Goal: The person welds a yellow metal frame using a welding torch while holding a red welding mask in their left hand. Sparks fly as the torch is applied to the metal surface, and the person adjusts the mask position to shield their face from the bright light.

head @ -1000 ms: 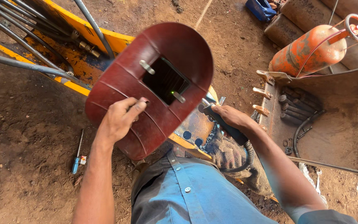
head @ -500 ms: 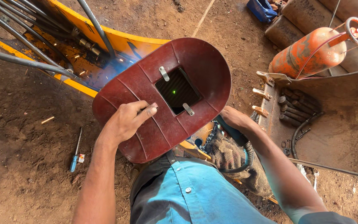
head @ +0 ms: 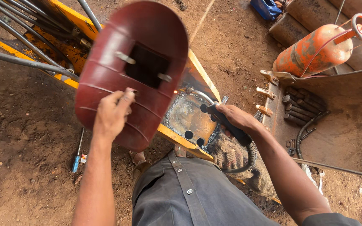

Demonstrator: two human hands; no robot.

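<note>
Hands grip welding shield (head: 135,71) and torch (head: 227,125); bucket (head: 357,113) holds hose (head: 308,129).

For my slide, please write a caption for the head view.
Left hand holds a dark red welding shield; right hand grips a welding torch over a yellow steel part.

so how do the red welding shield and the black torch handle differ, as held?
The welding shield is broad, oval and dark red, with a dark window; the torch handle is slim, long and black. The left hand grips the shield by its back, raised above the yellow frame; the right hand wraps the handle low, its tip at a small glow on the steel plate. Each is held in one bare hand.
</note>
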